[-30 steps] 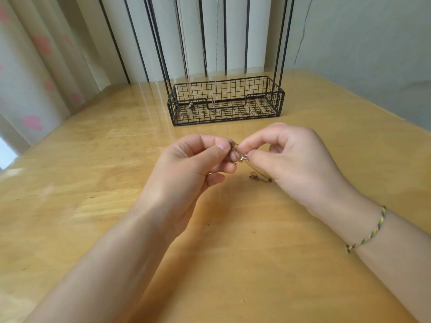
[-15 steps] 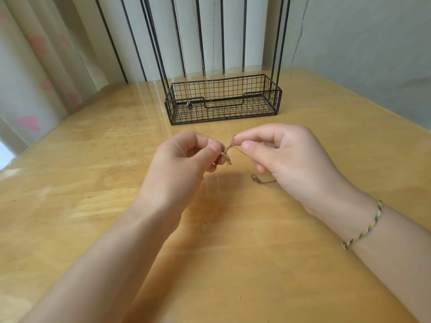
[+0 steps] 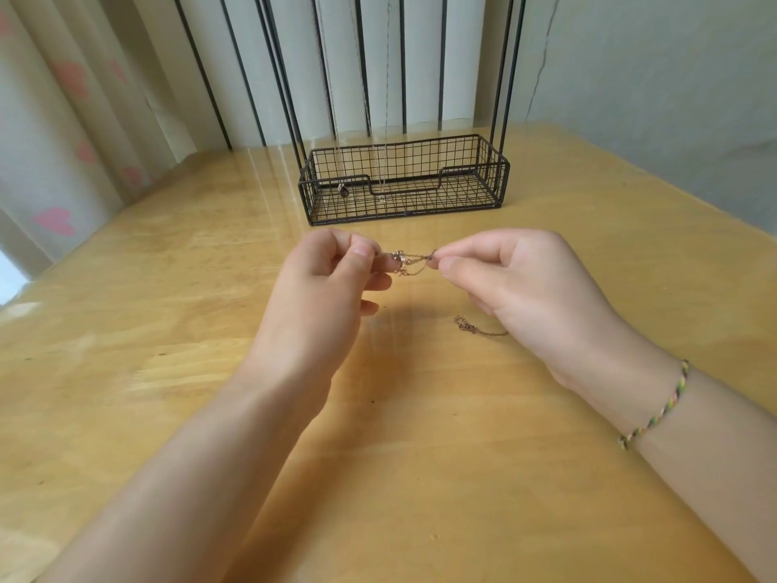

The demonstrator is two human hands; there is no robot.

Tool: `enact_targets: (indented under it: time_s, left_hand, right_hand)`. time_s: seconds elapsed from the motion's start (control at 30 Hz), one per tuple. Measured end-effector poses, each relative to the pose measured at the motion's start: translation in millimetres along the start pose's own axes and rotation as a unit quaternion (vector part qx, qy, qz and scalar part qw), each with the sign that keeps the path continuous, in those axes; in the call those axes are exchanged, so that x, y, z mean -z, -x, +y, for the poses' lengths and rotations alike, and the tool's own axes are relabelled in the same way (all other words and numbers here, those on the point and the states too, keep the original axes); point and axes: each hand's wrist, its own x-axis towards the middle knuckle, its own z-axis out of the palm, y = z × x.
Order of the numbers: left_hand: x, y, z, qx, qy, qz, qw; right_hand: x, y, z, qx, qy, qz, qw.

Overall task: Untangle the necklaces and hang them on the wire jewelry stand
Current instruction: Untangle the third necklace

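— What is on the yellow wood table (image 3: 420, 456)?
— A black wire stand (image 3: 403, 214) sits at 12 o'clock. A bit of thin chain (image 3: 475, 328) lies near the middle, toward 4 o'clock.
— Do they touch?
— No, well apart.

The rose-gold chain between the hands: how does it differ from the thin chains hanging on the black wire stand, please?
The rose-gold chain is pinched by the left hand and right hand, bunched and looped; the thin hanging chains drop straight, untouched. The rose-gold chain looks coppery, the hanging chains paler. Both are fine chains.
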Motion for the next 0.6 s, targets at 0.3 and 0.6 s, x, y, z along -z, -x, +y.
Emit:
enact_targets:
  time_s: [0.3,0.6]
  left_hand:
    - [-1.2,1.5,3.9,0.042,0.08,-0.009,0.996]
    - [0.2,-0.2,2.8,0.016,0.095,-0.01,0.995]
  right_hand:
    - [-1.3,1.6,0.3,0.025,-0.013,0.001,1.0]
    - [-4.4,5.8,-0.1,-0.02,0.019,-0.047,0.999]
